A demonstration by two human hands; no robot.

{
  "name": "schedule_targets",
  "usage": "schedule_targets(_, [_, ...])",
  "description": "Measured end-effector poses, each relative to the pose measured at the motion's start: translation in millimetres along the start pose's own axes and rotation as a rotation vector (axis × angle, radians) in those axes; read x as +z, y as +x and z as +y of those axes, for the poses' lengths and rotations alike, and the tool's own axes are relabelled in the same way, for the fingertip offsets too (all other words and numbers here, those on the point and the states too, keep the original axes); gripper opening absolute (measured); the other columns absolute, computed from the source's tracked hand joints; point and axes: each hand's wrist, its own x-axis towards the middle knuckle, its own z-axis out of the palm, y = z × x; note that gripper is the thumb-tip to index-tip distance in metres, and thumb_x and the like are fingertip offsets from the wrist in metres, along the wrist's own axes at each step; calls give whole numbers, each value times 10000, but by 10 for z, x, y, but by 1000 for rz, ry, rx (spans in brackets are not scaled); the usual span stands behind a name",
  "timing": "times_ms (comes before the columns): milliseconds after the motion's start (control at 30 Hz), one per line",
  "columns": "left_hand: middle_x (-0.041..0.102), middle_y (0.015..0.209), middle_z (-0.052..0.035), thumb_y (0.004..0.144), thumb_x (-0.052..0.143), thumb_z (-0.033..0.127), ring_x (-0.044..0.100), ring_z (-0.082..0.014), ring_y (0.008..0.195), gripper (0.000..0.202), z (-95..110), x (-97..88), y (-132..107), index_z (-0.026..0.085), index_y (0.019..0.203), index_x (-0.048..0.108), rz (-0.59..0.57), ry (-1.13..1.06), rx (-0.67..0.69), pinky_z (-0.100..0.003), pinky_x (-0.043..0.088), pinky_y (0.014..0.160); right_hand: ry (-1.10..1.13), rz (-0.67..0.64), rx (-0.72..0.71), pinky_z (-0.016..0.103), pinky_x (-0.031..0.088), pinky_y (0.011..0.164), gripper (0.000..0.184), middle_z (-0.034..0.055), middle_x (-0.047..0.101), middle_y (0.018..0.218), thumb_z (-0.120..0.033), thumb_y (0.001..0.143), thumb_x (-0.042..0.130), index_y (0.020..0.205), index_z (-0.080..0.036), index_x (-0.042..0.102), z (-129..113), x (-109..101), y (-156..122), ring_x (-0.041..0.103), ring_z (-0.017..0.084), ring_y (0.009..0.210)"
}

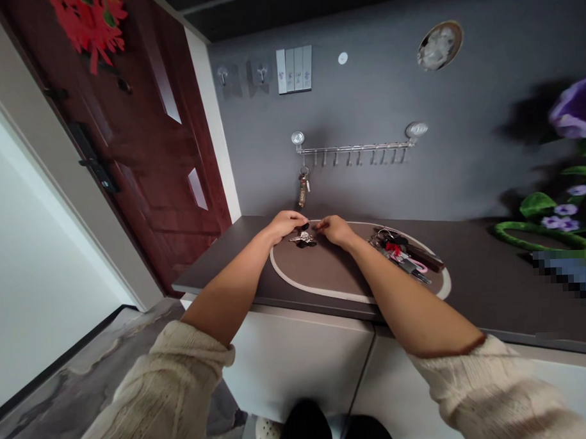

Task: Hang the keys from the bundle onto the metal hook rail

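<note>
My left hand (286, 226) rests at the far edge of an oval brown mat (324, 276) with a cream rim, its fingertips curled at a small set of silver keys with black fobs (302, 239). Whether those fingers grip the keys I cannot tell. My right hand (334, 231) lies on the mat just to the right of those keys, fingers pointing toward them and holding nothing. A larger bunch of keys with red and pink parts and a dark leather fob (400, 254) lies further right, on the mat's rim.
The mat sits on a dark countertop (218, 273) over white cabinets, against a grey wall. A metal hook rail (353, 150) holds a hanging brass-coloured key fob (302, 190). A dark red door (151, 154) stands to the left.
</note>
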Motion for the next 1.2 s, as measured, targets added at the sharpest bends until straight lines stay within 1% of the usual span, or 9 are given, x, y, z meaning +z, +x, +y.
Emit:
schedule_targets(100, [586,664,-12,639,612,189,525,-67,608,96,13,-13,5,128,712,604,-4,-62,-14,-241,407,676,27,-8,9,193,375,615,164,41,634,707,-112,646,538,775,-128,638,-4,-1,0,527,94,610])
schedule_targets(233, [569,656,-2,653,611,177,530,-61,613,83,43,-12,-12,122,711,588,1,-150,-32,-266,418,723,102,-5,29,187,369,568,149,31,616,665,-123,639,545,765,-121,624,-27,6,-10,501,82,560])
schedule_targets(400, [570,674,-9,680,584,137,544,-68,624,40,79,-3,-28,112,708,571,1,-263,-29,-295,436,749,354,7,64,191,382,550,157,32,608,676,-119,652,523,790,-123,598,-119,-9,-46,484,70,534])
schedule_targets(500, [575,699,-13,700,562,131,544,-69,646,26,95,3,-32,115,720,565,30,-300,-21,-311,441,761,504,17,25,196,393,579,139,38,613,709,-149,669,520,787,-126,590,-186,-36,-67,498,71,566])
schedule_targets(600, [576,725,-13,706,558,144,543,-71,665,35,105,13,-38,120,731,561,46,-321,-4,-327,442,769,584,37,-17,208,394,608,167,45,617,768,-216,681,528,809,-129,589,-229,-57,-81,508,75,607])
schedule_targets(700, [570,714,-12,704,562,152,542,-72,656,43,106,28,-45,118,729,557,45,-324,15,-334,447,764,620,36,-47,216,386,607,211,45,616,794,-272,665,553,818,-133,593,-239,-60,-87,502,74,614])
schedule_targets(833, [562,695,-6,695,574,163,540,-70,641,60,94,45,-41,117,726,553,29,-321,54,-335,453,755,674,5,-93,213,371,572,239,32,604,733,-312,625,591,772,-124,591,-217,-43,-74,471,63,565])
schedule_targets(967, [557,694,-1,685,584,175,537,-68,638,80,78,50,-27,118,731,553,24,-320,73,-334,458,747,688,10,-94,213,368,565,257,24,596,706,-325,601,610,754,-121,588,-200,-31,-61,465,63,561])
schedule_targets(1200, [566,726,-9,675,600,203,539,-75,683,124,76,65,-31,120,754,552,2,-310,76,-323,460,754,678,46,-99,220,374,577,248,20,590,697,-340,604,596,736,-130,584,-190,-20,-59,471,70,567])
